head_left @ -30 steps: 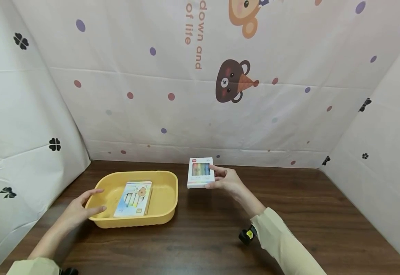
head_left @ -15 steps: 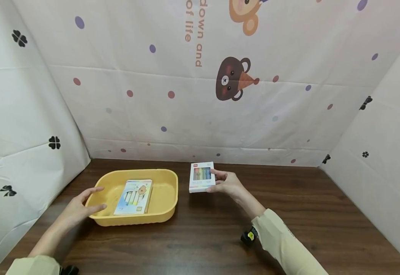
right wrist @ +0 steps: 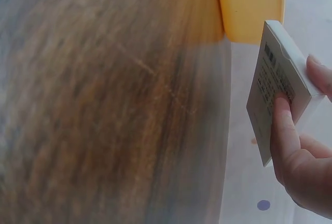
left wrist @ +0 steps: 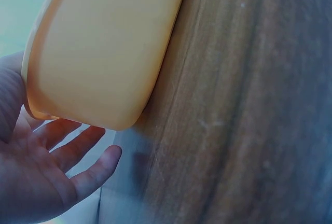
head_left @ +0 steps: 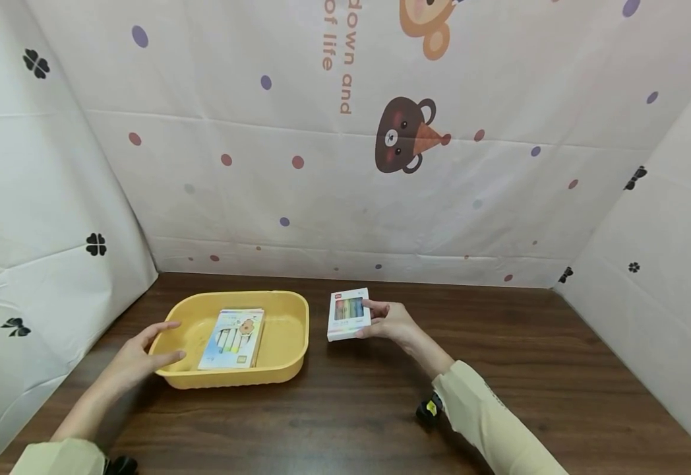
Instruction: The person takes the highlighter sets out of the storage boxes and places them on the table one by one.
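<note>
My right hand (head_left: 394, 324) pinches a white box of coloured sticks (head_left: 348, 327) by its right side, just right of the yellow basin (head_left: 286, 375). Its windowed front, with a row of rainbow colours, faces up. From the right wrist view, fingers press the printed back of the box (right wrist: 267, 84) and the thumb is at its edge. My left hand (head_left: 133, 359) grips the basin's left end, thumb and index finger over the rim, other fingers outside against the wall (left wrist: 98, 53). Inside the basin lies a light-blue and white box of pens or markers (head_left: 233, 340), with another box edge showing beneath it.
A dark wood-grain table (head_left: 333, 422) carries everything. A white patterned cloth (head_left: 250, 191) hangs behind it, with more cloth along the left and right sides. A black wrist device (head_left: 428, 410) sits below my right wrist.
My right hand has brought the white box slightly down and nearer to me, and the box has tilted a little. The left hand and basin stay as they were.
</note>
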`<state>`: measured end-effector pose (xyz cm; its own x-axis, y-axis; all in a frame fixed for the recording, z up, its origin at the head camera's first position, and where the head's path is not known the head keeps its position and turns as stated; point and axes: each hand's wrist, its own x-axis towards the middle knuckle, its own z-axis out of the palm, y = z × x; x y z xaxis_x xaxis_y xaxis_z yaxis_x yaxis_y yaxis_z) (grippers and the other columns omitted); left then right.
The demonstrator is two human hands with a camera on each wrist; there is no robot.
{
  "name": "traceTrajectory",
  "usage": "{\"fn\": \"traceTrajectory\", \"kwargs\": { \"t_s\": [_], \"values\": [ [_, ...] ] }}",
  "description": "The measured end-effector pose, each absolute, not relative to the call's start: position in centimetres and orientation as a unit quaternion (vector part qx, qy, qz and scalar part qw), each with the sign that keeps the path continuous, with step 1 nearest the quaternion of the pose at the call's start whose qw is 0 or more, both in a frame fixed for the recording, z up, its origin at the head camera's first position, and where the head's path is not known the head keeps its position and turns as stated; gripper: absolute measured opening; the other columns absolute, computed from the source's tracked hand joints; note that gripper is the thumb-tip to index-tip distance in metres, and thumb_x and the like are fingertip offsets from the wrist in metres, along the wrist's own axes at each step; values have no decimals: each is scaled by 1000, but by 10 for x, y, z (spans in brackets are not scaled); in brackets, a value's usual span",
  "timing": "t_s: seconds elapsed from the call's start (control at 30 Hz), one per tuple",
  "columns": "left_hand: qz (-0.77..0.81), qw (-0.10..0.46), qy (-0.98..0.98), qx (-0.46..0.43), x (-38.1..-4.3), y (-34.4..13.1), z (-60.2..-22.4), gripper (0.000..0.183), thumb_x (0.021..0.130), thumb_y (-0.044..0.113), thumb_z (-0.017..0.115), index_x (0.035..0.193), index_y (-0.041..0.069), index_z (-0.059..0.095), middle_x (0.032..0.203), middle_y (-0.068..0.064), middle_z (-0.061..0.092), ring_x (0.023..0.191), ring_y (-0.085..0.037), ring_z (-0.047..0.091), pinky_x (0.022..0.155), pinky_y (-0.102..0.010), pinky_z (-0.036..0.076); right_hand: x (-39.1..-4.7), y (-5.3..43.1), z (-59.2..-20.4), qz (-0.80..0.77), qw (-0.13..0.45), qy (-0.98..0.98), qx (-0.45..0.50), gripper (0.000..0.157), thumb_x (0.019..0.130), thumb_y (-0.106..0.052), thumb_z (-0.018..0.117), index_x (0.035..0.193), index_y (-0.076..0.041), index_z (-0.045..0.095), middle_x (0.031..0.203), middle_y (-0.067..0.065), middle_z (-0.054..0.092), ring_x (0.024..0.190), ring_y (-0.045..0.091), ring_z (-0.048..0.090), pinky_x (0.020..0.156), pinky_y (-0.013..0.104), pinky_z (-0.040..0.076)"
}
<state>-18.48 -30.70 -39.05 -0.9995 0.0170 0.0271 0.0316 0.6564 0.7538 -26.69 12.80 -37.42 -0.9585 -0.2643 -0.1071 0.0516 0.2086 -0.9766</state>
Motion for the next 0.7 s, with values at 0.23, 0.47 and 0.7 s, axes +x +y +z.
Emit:
{"fn": "traceTrajectory", "kwargs": {
  "t_s": [0.23,0.47,0.7],
  "values": [
    [-413,9,-911,-12,-186,-307,-389,69,80,30,69,133,-2,37,136,-31,33,122,-45,26,91,-61,24,-269,128,-380,-612,137,776,-65,72,64,8,76,129,6,46,97,15,60,78,13,58,70,24,48],
    [-416,4,-909,-8,-185,-306,-389,70,80,30,69,133,-2,36,136,-31,32,123,-45,25,90,-61,25,-270,126,-382,-597,129,790,-59,71,62,7,77,127,5,49,91,11,61,75,12,57,67,22,48],
    [-418,8,-908,-12,-185,-307,-390,70,80,29,69,133,-2,36,136,-31,32,122,-45,25,90,-60,25,-271,125,-383,-575,118,807,-64,70,60,8,78,124,8,51,85,10,59,73,12,52,64,20,45]
  ]
}}
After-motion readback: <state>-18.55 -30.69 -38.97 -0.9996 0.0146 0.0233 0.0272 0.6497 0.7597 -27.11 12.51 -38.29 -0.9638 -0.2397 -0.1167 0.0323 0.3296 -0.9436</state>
